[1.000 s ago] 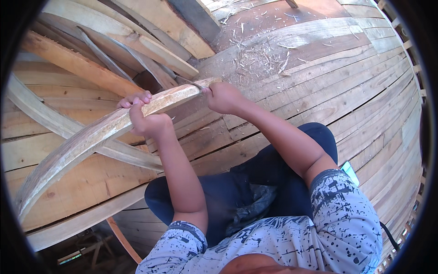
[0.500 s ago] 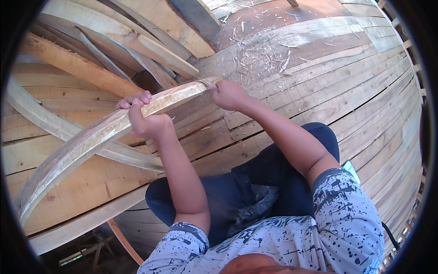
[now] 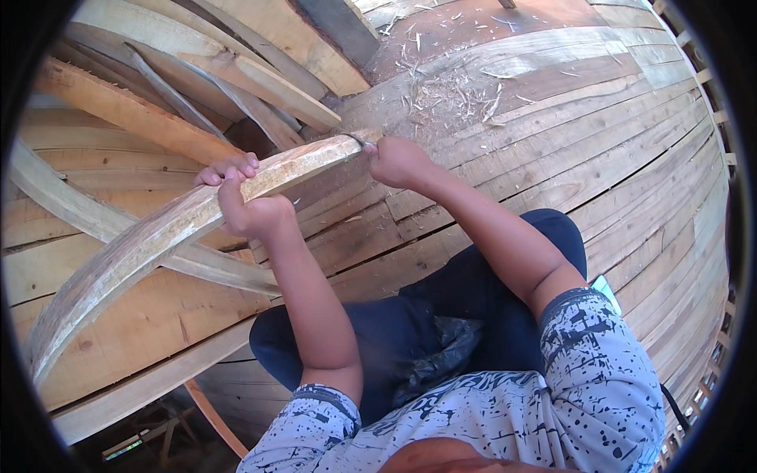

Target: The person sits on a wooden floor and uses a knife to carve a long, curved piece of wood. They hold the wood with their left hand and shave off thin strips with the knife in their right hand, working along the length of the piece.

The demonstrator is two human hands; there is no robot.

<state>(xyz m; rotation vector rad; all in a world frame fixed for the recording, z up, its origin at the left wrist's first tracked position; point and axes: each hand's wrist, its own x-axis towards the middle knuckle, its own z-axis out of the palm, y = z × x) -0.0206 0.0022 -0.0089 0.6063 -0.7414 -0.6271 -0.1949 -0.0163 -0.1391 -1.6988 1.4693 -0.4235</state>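
Note:
A long curved timber (image 3: 169, 219) sweeps from the lower left up to the middle of the view, its pale edge rough. My left hand (image 3: 251, 206) is closed around it partway along, thumb on the near side and fingers over the far side. Close to the timber's far right end, my right hand (image 3: 400, 163) is closed in a pinch. A thin dark cord-like strip (image 3: 355, 140) runs from its fingertips across the top of the timber; its exact kind is too small to make out.
Curved wooden ribs and boards (image 3: 189, 55) lean in a pile at the upper left. Another curved piece (image 3: 79, 203) passes under the timber. Wood shavings (image 3: 449, 98) lie scattered over the plank floor (image 3: 631, 150). Below left, a gap (image 3: 150, 426) opens beside the boards.
Both hands stay on the timber and strip, with only a slight shift. The dark strip now shows more clearly, arching across the timber near its end.

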